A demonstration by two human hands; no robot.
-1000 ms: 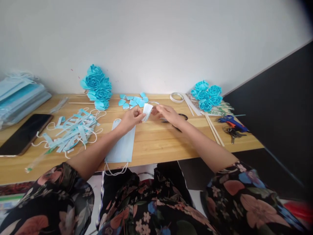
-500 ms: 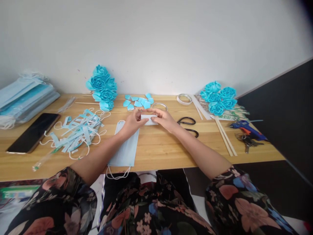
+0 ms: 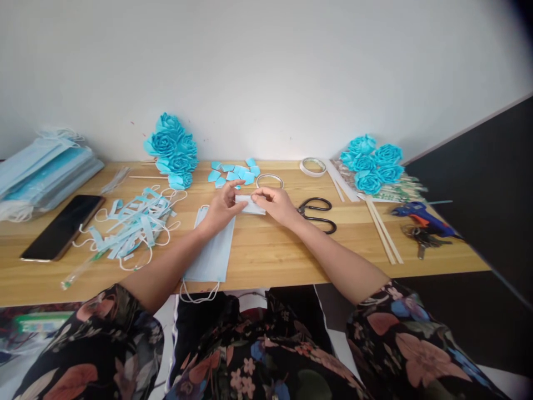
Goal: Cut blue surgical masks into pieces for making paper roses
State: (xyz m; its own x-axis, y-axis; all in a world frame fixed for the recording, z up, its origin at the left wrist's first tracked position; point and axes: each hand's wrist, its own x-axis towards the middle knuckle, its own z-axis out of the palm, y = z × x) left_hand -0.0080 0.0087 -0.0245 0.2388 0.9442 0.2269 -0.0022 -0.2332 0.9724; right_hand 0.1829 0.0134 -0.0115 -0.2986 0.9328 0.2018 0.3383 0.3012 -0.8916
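A small folded piece of pale blue and white mask fabric (image 3: 250, 205) is between my two hands above the table. My left hand (image 3: 224, 210) holds its left end, thumb in front and index finger raised over it; the other fingers are partly hidden. My right hand (image 3: 275, 204) pinches the top right part between thumb and fingers. A whole light blue face mask (image 3: 212, 253) lies flat beneath my left wrist, its ear loops over the table's front edge. Just right of my right wrist lie black-handled scissors (image 3: 320, 215), blades hidden.
Cut blue pieces (image 3: 237, 172) and tape rolls (image 3: 313, 166) lie behind my hands. Blue fabric roses (image 3: 172, 150) stand left, more roses (image 3: 370, 164) right. Mask scraps (image 3: 137, 222), a phone (image 3: 62, 228), stacked masks (image 3: 45, 172), sticks (image 3: 383, 230) and a glue gun (image 3: 425, 218) surround them.
My right hand has shifted its grip left along the top of the fabric piece. My left index finger has lifted away from the right hand's fingers. The view has shifted slightly.
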